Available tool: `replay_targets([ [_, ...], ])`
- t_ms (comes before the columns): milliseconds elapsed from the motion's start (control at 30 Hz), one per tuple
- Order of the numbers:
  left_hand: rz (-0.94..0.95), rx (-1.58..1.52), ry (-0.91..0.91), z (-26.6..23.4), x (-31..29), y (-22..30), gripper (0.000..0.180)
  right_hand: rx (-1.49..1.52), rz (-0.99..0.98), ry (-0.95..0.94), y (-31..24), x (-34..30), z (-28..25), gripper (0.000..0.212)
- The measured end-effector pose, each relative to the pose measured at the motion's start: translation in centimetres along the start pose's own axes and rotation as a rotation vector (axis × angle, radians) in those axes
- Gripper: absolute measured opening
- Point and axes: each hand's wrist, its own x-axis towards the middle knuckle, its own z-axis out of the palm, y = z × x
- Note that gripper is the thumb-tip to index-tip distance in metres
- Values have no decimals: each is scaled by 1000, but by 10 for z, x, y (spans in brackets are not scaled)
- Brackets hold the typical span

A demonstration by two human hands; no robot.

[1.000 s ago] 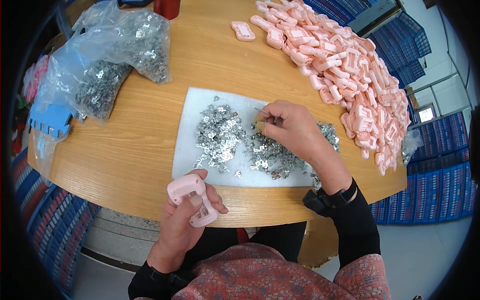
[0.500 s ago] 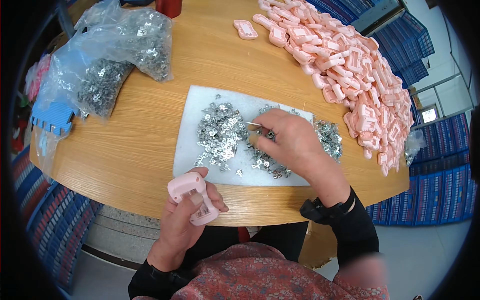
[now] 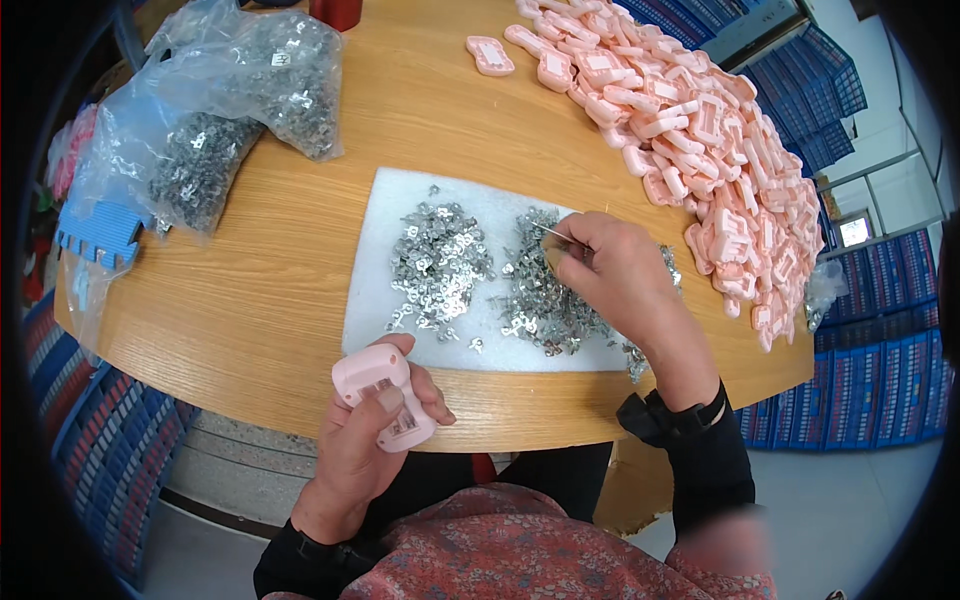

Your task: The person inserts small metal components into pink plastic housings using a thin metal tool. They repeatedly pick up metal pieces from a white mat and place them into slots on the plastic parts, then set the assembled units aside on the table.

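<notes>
My left hand (image 3: 362, 440) is closed around a pink plastic casing (image 3: 362, 366), tilted near the front edge of the table, with my thumb over its recess. Small metal pieces show inside that recess. Over the white foam sheet (image 3: 385, 190), my right hand (image 3: 625, 265) pinches thin metal tweezers (image 3: 550, 232), whose tips point left above a heap of small metal contact pieces (image 3: 535, 290). To the left on the same sheet lies another heap of shiny metal contacts (image 3: 440, 262). My right palm and wrist partly cover more metal pieces at the right edge of the sheet.
A large pile of pink casings (image 3: 700, 130) fills the right side of the wooden table (image 3: 270, 270), with one loose casing (image 3: 490, 56) beside it. Clear bags of metal parts (image 3: 290, 85) lie at the far left near a blue foam piece (image 3: 98, 232). Blue racks (image 3: 880, 370) stand beyond.
My right hand with the tweezers has moved right, uncovering more of the middle heap of metal contacts. My left hand and the casing stay almost in place.
</notes>
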Motion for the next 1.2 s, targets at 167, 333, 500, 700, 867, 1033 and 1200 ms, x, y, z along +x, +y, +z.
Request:
replay_targets([
  [167, 6, 0, 14, 0, 0, 1, 47, 251, -150, -138, -25, -4, 17, 12],
  [333, 6, 25, -5, -2, -1, 2, 48, 169, -262, -181, -50, -21, 42, 15],
  [500, -3, 63, 79, 7, -1, 2, 49, 47, -305, -124, -54, -29, 54, 14],
  [700, -11, 54, 86, 7, -1, 2, 49, 87, -167, -101, -41, -28, 27, 16],
  [867, -22, 60, 120, 12, 1, 3, 51, -56, -263, -150, -45, -32, 41, 14],
  [1033, -11, 27, 51, 6, -2, 3, 46, 61, -281, 4, -54, -17, 47, 13],
  [1200, 6, 16, 46, 4, -2, 2, 46, -51, -236, -17, -58, -1, 54, 22],
])
